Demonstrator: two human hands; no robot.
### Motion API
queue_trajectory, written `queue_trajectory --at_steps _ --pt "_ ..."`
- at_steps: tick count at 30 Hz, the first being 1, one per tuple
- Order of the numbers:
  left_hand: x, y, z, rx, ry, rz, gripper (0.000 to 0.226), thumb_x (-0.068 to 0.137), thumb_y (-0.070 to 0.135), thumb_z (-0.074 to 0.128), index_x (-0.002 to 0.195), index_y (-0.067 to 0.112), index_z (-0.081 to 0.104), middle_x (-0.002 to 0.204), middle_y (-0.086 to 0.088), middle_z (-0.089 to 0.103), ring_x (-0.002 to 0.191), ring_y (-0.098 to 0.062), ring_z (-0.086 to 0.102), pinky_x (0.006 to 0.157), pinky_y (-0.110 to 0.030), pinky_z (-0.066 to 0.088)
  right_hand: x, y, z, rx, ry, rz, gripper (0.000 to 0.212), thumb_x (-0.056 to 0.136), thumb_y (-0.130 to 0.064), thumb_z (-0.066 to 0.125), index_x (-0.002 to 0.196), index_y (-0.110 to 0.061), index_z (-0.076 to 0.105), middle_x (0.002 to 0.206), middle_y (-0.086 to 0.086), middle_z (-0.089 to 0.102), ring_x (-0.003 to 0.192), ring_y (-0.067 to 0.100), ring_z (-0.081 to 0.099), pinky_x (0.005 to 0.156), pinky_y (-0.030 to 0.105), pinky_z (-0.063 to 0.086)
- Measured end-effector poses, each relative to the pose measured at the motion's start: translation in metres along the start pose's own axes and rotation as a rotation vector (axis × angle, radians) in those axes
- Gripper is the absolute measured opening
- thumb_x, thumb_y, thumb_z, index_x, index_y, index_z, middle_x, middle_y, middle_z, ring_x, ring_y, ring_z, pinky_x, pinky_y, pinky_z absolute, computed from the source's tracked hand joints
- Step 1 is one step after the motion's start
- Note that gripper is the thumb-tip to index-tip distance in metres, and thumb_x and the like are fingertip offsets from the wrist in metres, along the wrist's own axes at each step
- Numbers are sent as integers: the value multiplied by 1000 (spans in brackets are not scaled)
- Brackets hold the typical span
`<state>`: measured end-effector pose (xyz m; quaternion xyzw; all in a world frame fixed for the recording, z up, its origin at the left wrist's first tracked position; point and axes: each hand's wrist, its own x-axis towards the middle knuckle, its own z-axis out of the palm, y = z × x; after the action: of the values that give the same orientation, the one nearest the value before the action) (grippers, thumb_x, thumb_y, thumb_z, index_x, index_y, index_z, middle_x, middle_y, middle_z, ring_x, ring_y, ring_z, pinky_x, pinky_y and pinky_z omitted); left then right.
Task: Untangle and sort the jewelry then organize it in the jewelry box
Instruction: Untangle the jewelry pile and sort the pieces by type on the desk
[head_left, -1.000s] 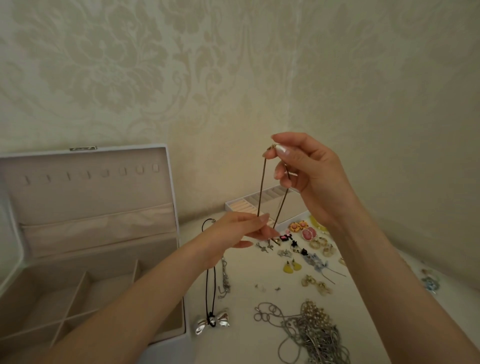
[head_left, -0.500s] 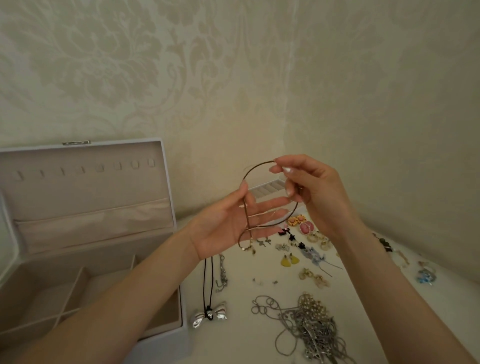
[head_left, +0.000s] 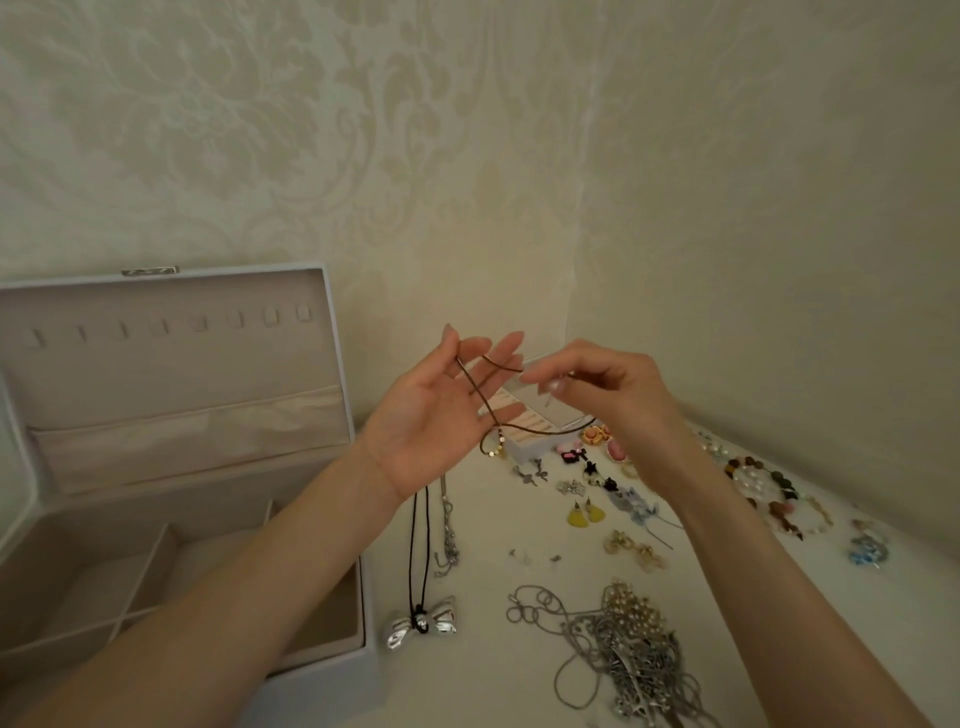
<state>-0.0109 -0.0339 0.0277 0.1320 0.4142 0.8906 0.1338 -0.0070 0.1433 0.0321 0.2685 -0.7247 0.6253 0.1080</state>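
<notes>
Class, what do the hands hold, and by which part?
Brown cord necklace: the right hand pinches its upper stretch; it lies across fingers of the left hand, beaded end hanging free.

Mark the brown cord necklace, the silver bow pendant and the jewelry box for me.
brown cord necklace (head_left: 479, 396): head view, straight stretch above the gold beads.
silver bow pendant (head_left: 442, 619): head view, one wing beside the black knot.
jewelry box (head_left: 182, 374): head view, inner face of the open lid.

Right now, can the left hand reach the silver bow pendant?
Probably not freely: the brown cord necklace is draped over the left hand, though the silver bow pendant lies uncovered.
</notes>
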Motion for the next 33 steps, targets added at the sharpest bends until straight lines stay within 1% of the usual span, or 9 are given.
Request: queue_trajectory --at_steps 4,8,12,18,22,25,27,29,33 --pt "-2 1 2 -149 31 26 40 92 38 45 71 14 70 136 -15 53 129 -25 47 99 -42 47 -2 6 7 -135 -91 24 8 77 -13 76 85 -15 75 65 -19 55 50 3 36 52 14 33" --pt "-3 2 5 -174 53 42 39 92 37 45 72 13 70 134 -16 54 128 -25 49 106 -40 38 -1 15 18 -335 -98 13 20 67 -22 83 72 -32 66 70 -16 51 55 0 41 57 13 30" --pt "-3 3 5 -168 49 59 42 93 38 43 72 14 72 135 -15 54 127 -24 50 111 -44 32 -1 18 23 -501 -49 8 26 69 -26 81 64 -37 59 83 -15 59 64 -10 46 63 19 30" --pt "-1 3 2 -160 68 95 44 96 39 40 78 18 75 134 -11 55 128 -22 49 109 -47 33 -3 19 17 -457 -140 -9 19 65 -21 84 63 -28 68 74 -16 51 67 -4 47 65 18 30" --pt "1 4 -2 -211 67 123 43 97 37 38 89 20 76 133 -10 56 127 -22 49 107 -48 35 -2 26 16 -736 -231 -70 12 66 -28 84 69 -26 72 83 -12 54 73 1 47 61 14 30" --pt "0 5 -1 -246 50 131 43 97 36 38 90 18 76 132 -13 57 126 -24 50 106 -51 35 -1 32 13 -925 -249 -78 9 71 -28 80 76 -25 73 88 -8 55 78 8 49 64 26 36" --pt "-2 5 1 -256 25 125 43 97 35 39 86 15 76 131 -15 57 125 -27 52 105 -53 35 1 32 8 -878 -224 -32 8 73 -25 79 80 -25 75 82 -7 55 75 9 51 65 28 38" --pt "-4 5 3 -229 1 98 45 97 34 39 76 14 74 130 -14 58 123 -29 53 105 -55 35 1 28 1 -624 -177 29 7 75 -19 78 80 -23 75 73 -9 55 63 2 46 62 20 36" --pt "-5 6 4 100 59 75 40 91 30 44 57 17 61 120 -6 65 120 -22 56 108 -49 34 -2 16 -14 -138 -45 79 17 88 -5 62 85 -17 73 73 1 65 57 4 46 52 10 35"
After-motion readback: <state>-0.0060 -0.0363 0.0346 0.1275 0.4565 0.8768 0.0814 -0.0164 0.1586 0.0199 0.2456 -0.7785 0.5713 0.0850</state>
